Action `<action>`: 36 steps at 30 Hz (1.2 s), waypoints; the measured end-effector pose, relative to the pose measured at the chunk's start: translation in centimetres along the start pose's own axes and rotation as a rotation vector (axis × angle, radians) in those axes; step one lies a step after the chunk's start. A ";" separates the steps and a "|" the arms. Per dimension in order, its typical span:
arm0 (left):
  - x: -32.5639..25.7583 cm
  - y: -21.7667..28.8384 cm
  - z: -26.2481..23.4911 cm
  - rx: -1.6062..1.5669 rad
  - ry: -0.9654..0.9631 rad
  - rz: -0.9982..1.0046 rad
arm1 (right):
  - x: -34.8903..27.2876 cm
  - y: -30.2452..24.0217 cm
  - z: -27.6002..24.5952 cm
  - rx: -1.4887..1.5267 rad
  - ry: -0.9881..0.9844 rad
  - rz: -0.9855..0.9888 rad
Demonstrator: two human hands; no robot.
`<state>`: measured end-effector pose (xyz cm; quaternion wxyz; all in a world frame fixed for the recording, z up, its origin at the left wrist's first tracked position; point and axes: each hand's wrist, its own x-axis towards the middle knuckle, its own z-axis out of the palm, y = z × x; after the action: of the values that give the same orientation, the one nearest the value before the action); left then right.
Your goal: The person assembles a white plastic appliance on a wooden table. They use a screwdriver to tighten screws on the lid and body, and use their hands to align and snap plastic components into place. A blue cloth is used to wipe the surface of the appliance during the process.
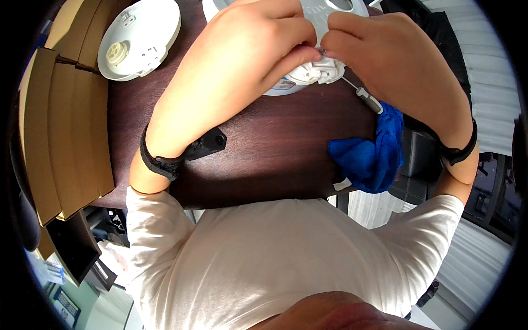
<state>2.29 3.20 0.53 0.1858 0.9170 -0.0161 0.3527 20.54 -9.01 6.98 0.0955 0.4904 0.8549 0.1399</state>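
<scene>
Pinching white plastic part with left hand and right hand, fingers closed, part bodyward of both, about equally near each, long axis crosswise, toward table's far side

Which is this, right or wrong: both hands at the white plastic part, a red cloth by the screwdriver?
Wrong on colour: the head view shows a blue cloth. The rest is right: left hand and right hand at the white plastic part, cloth by the screwdriver.
</scene>
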 end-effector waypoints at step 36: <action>-0.2 -0.5 0.5 -0.057 0.038 -0.018 | 0.6 0.5 0.0 0.165 0.036 -0.037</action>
<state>2.52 3.45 -0.12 0.2152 0.9046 -0.0144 0.3677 20.62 -8.28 7.12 0.0419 0.4779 0.8741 0.0763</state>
